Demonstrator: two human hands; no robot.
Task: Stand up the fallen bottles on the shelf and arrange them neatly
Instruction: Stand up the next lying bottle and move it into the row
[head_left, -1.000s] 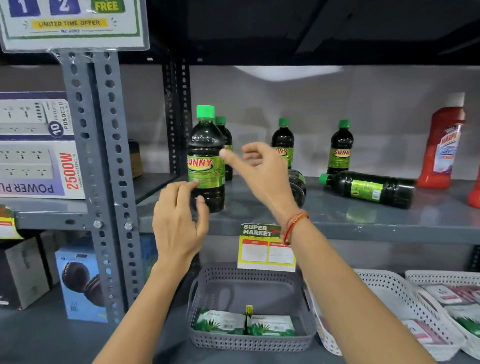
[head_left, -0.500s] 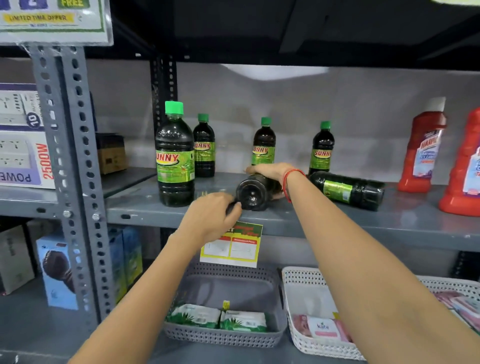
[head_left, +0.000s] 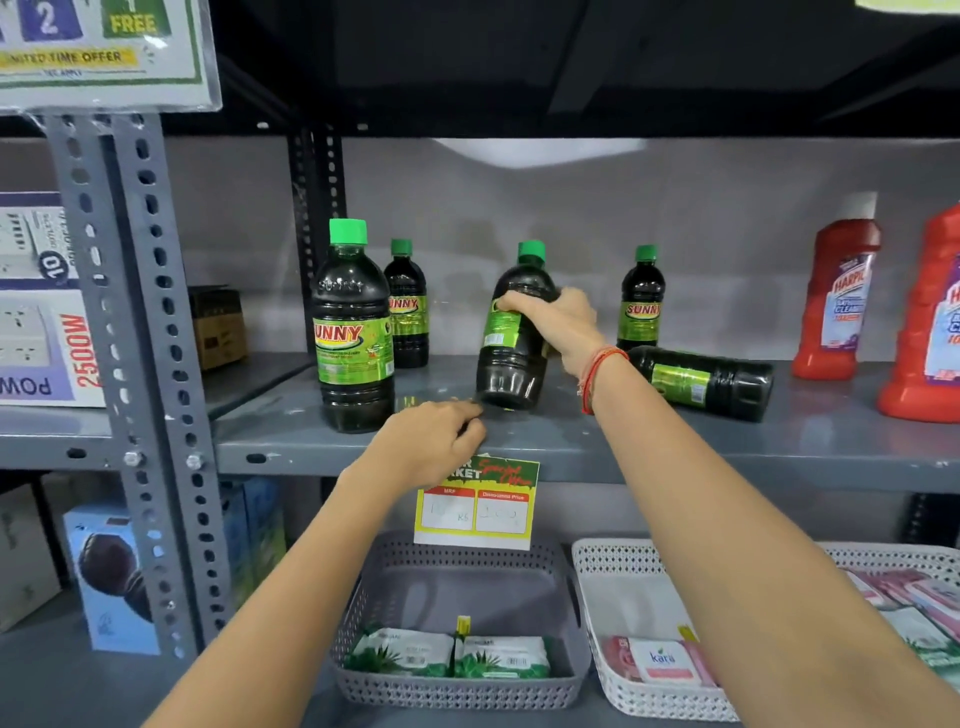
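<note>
Right hand (head_left: 558, 325) fingers round a tilted green-labelled bottle (head_left: 511, 343) beside upright SUNNY bottle (head_left: 353, 332); left hand (head_left: 431, 441) loosely curled, empty.

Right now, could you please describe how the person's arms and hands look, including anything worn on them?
Both forearms are bare, with no sleeves in view. The right hand has a red thread bracelet wound around its wrist. The left hand wears nothing: no gloves, rings or watch visible.

Right hand (head_left: 558, 325) grips a tilted dark bottle (head_left: 511, 343), base at shelf (head_left: 571, 441). Left hand (head_left: 428, 441) near base. Another bottle (head_left: 706, 382) lies fallen right.
</note>
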